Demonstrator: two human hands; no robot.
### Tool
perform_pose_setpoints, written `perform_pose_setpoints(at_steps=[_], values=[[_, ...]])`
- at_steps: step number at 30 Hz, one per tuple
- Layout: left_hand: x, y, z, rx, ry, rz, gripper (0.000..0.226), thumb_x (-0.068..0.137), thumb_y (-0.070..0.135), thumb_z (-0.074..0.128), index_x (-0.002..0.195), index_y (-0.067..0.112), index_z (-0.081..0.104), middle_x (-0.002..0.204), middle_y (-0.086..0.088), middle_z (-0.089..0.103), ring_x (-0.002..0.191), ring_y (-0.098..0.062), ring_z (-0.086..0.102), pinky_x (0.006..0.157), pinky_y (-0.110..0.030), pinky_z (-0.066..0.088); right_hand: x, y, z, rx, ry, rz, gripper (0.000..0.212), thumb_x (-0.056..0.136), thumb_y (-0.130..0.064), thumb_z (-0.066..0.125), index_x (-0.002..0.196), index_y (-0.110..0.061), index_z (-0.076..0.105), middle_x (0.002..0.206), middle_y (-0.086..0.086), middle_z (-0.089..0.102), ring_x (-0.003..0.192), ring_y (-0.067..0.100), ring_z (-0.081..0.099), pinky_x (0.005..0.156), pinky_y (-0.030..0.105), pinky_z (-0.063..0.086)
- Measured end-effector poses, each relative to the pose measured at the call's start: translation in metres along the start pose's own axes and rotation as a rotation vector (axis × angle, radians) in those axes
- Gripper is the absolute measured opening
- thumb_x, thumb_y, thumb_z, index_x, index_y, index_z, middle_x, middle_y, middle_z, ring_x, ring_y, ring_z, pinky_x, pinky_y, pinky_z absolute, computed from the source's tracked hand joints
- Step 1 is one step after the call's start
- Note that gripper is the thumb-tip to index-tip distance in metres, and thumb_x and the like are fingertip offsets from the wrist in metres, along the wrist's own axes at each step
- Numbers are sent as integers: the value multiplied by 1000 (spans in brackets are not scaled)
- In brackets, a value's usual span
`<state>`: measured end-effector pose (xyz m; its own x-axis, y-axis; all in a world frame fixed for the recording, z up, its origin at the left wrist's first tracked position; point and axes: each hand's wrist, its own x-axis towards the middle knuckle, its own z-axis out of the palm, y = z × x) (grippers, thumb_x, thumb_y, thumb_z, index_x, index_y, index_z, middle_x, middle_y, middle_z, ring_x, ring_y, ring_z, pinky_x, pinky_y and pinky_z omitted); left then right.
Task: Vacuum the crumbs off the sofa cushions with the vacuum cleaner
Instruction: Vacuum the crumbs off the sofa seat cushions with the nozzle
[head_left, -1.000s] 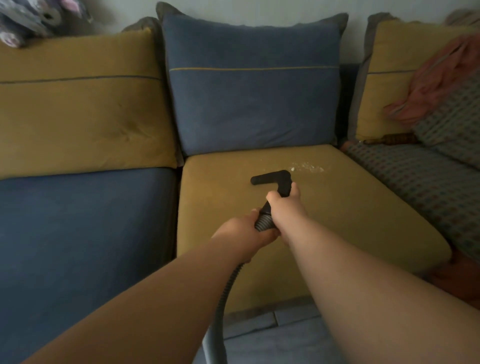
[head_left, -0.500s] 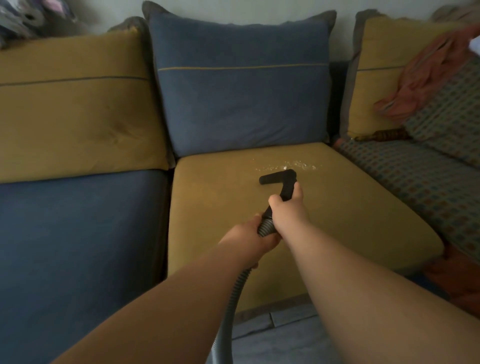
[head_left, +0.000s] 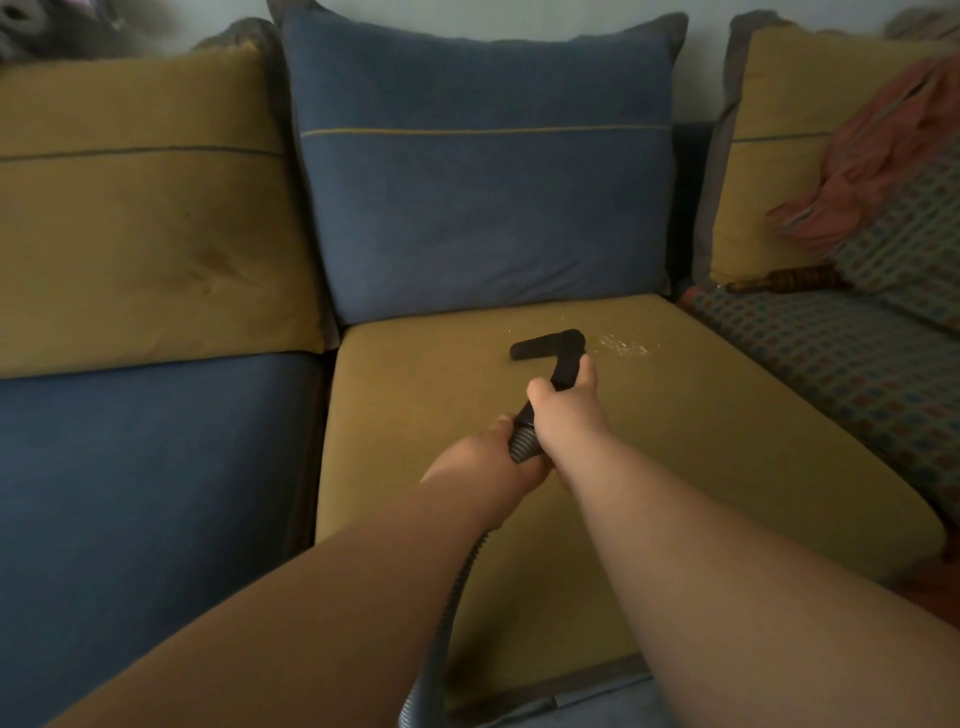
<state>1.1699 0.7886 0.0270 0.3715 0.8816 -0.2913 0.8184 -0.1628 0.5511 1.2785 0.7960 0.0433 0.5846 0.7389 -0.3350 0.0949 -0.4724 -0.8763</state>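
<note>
A black vacuum nozzle (head_left: 548, 345) rests flat on the mustard seat cushion (head_left: 415, 415), near its back edge. Pale crumbs (head_left: 623, 345) lie scattered just right of the nozzle head, with a few specks (head_left: 511, 328) behind it. My right hand (head_left: 569, 410) grips the black nozzle tube close behind the head. My left hand (head_left: 485, 462) holds the ribbed grey hose (head_left: 522, 444) right behind the right hand. The hose runs down toward the bottom of the view, between my forearms.
A blue back cushion (head_left: 483, 182) stands behind the mustard seat. A blue seat (head_left: 145, 493) and a mustard back cushion (head_left: 145, 218) lie to the left. On the right are a checkered cover (head_left: 841, 374), a pink cloth (head_left: 872, 166) and a dark wooden object (head_left: 784, 278).
The nozzle has slid forward and left across the mustard seat, over the left part of the crumb patch. Fewer crumbs show there; the rest lie to its right. Both hands keep their grip.
</note>
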Motion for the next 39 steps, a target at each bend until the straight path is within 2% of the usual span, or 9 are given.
perform_pose_setpoints(at_steps=[8, 15, 18, 22, 26, 31, 35, 39], values=[[27, 6, -14, -22, -15, -35, 70, 93, 54, 51, 152, 28, 22, 94, -7, 63, 64, -20, 66, 61, -33, 61, 30, -16, 15, -34, 6, -19, 76, 92, -29, 46, 152, -40, 1, 128, 13, 54, 85, 31, 54, 72, 38, 45], [47, 7, -18, -95, -22, -40, 68, 93, 52, 52, 149, 24, 26, 96, -9, 62, 64, -20, 64, 66, -37, 62, 51, -25, 23, -64, 6, -10, 76, 92, -29, 45, 151, -42, -1, 130, 12, 53, 83, 29, 52, 68, 36, 42], [51, 8, -20, -109, -14, -42, 65, 93, 52, 52, 147, 23, 29, 95, -9, 62, 63, -20, 64, 65, -37, 62, 56, -31, 24, -72, 5, -1, 76, 93, -28, 46, 152, -42, -1, 132, 12, 52, 85, 30, 53, 69, 37, 45], [47, 12, -21, -108, -17, -44, 61, 94, 50, 52, 145, 23, 32, 97, -9, 62, 65, -21, 64, 66, -35, 62, 54, -32, 21, -66, -13, -9, 78, 93, -27, 47, 152, -41, 0, 129, 13, 52, 96, 34, 58, 86, 46, 53], [38, 14, -21, -87, -8, -28, 56, 92, 49, 53, 140, 23, 37, 90, -5, 60, 64, -22, 64, 65, -37, 62, 42, -31, 15, -29, -25, 31, 77, 93, -27, 47, 151, -44, 0, 127, 13, 54, 96, 35, 60, 87, 51, 53], [13, 10, -10, -47, -3, 0, 62, 89, 52, 55, 143, 30, 33, 84, 1, 59, 61, -17, 63, 58, -31, 60, 16, -15, 3, 15, -21, 48, 76, 91, -27, 47, 150, -45, 2, 125, 13, 55, 94, 35, 60, 84, 51, 54], [-17, 3, 3, -34, -6, 26, 71, 88, 55, 54, 149, 32, 25, 82, 6, 58, 59, -12, 62, 50, -25, 55, -13, 0, -6, 29, -31, 40, 77, 91, -26, 48, 151, -44, 3, 123, 10, 55, 88, 32, 59, 80, 45, 54], [-49, 2, 12, -50, -16, 26, 74, 88, 55, 54, 151, 32, 22, 82, 6, 58, 59, -13, 62, 49, -23, 52, -39, 13, -17, 32, -37, 34, 78, 91, -25, 48, 151, -43, 2, 127, 10, 53, 91, 32, 59, 85, 48, 53]])
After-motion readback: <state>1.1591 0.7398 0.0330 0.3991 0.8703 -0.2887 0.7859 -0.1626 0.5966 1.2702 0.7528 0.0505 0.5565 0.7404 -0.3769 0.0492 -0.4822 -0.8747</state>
